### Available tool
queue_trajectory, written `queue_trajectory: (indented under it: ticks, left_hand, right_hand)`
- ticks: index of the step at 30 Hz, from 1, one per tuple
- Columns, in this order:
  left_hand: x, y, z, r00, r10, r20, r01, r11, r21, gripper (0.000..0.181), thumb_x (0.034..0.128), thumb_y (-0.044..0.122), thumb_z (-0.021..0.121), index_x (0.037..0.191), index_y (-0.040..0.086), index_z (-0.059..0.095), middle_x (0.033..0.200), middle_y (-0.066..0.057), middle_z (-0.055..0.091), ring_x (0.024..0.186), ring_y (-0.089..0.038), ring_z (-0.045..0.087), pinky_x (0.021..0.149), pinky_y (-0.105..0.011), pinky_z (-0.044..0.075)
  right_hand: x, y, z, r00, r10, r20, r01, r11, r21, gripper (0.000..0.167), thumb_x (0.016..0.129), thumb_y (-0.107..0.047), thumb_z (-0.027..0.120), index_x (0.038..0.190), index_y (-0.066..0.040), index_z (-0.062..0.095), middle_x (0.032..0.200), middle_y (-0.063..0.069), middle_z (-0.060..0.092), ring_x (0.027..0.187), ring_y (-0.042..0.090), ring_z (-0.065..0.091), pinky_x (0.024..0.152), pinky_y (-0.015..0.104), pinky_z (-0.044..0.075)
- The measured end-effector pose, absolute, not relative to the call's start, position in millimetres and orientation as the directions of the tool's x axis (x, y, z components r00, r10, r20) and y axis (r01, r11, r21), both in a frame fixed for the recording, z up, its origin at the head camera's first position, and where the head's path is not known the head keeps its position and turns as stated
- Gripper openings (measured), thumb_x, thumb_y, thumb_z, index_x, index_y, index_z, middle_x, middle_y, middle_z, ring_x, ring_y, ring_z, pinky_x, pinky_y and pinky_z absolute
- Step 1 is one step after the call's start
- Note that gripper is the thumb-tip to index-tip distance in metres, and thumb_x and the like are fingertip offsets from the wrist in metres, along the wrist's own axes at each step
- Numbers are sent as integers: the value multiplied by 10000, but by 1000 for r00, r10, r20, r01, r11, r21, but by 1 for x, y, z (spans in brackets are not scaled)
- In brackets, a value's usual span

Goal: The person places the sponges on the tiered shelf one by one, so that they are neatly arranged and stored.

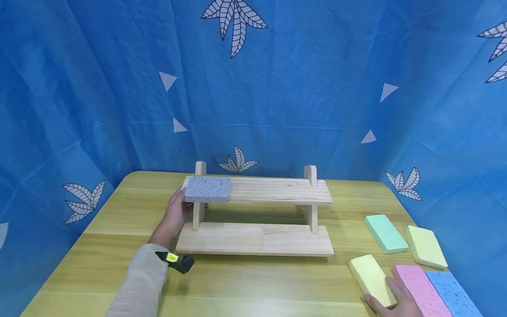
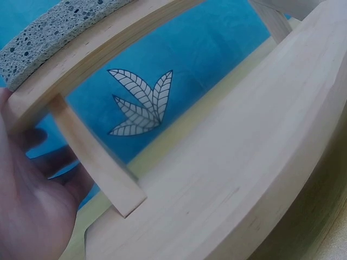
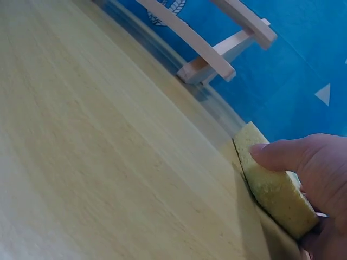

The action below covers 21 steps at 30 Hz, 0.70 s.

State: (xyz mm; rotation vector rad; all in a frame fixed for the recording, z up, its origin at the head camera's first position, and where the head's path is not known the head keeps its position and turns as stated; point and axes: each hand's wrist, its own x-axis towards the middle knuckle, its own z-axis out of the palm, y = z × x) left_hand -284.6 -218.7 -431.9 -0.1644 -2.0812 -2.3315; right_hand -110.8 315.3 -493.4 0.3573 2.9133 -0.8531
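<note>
A grey speckled sponge [image 1: 207, 189] [image 2: 57, 40] lies on the left end of the upper board of a wooden two-tier shelf [image 1: 253, 237] [image 2: 217, 157]. My left hand [image 1: 174, 216] [image 2: 38, 200] is at that end, thumb by the sponge's edge and fingers curled around under the upper board. At the lower right, my right hand [image 1: 398, 299] [image 3: 320, 179] grips a pale yellow sponge [image 1: 370, 277] [image 3: 271, 189] on the table between thumb and fingers; part of its fingers is hidden behind the sponge in the right wrist view.
Right of the shelf, a green sponge [image 1: 386, 233] and another yellow sponge [image 1: 425, 246] lie on the wooden table [image 1: 245, 286]. Pink [image 1: 421, 290] and blue [image 1: 453, 293] sponges lie side by side near my right hand. A blue patterned cloth [image 1: 293, 88] hangs behind.
</note>
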Motion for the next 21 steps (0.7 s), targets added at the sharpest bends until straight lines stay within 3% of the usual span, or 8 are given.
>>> queue_trajectory:
  ticks: [7,13,19,21]
  left_hand:
    - [-285,-218,-430,-995,56,80,74,-108,991,395,1036,267,217,1345,136,424,1141,78,523,1108,-76,508,1090,-442,292]
    - [-285,-218,-430,-995,56,82,75,-112,991,389,1038,280,217,1342,149,420,1147,72,515,1119,-81,498,1086,-432,293]
    - [-284,-218,-430,-996,59,74,67,-110,992,415,1039,292,208,1373,121,385,1184,48,490,1158,-98,468,1114,-445,265]
    - [-284,-218,-431,-996,60,70,63,-104,993,430,1039,286,203,1391,103,368,1200,37,482,1169,-109,461,1115,-441,267]
  right_hand:
    - [-112,313,-490,-958,222,-180,284,808,-517,983,803,-542,659,1378,150,265,1520,288,-27,1356,518,84,1033,637,209]
    - [-112,308,-489,-958,275,-87,279,807,-520,920,791,-520,685,1370,104,336,1511,290,108,1319,531,197,1001,636,253]
    - [-116,302,-468,-947,253,-198,321,783,-533,962,814,-557,640,1441,52,239,1484,349,77,1323,552,135,1041,644,192]
    - [-116,298,-463,-953,242,-180,301,793,-529,953,814,-556,641,1439,48,249,1468,363,136,1310,559,164,1024,655,212]
